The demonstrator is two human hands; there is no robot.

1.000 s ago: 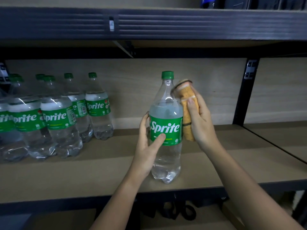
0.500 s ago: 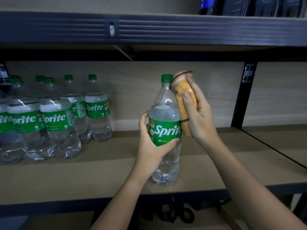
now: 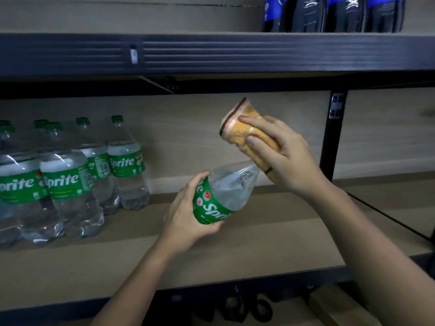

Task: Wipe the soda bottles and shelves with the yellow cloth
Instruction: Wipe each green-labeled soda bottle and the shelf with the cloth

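The yellow cloth [image 3: 253, 140] is pinched in the right hand [image 3: 286, 155] and wrapped over the neck of a tilted soda bottle [image 3: 226, 194], which is gripped around its label by the left hand [image 3: 188, 217] above the shelf [image 3: 270, 245]. The neck is probably best wiped with the cloth twisted firmly while the bottle is held steady.

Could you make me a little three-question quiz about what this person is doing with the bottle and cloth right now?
1. True or false: the held Sprite bottle stands upright on the shelf.
2. Which hand grips the yellow cloth? A) left hand B) right hand
3. Fill in: the cloth covers the bottle's ____ end.

Key: 1. False; it is tilted and lifted, neck toward the upper right. 2. B. 3. Cap; the cap itself is hidden under the cloth.
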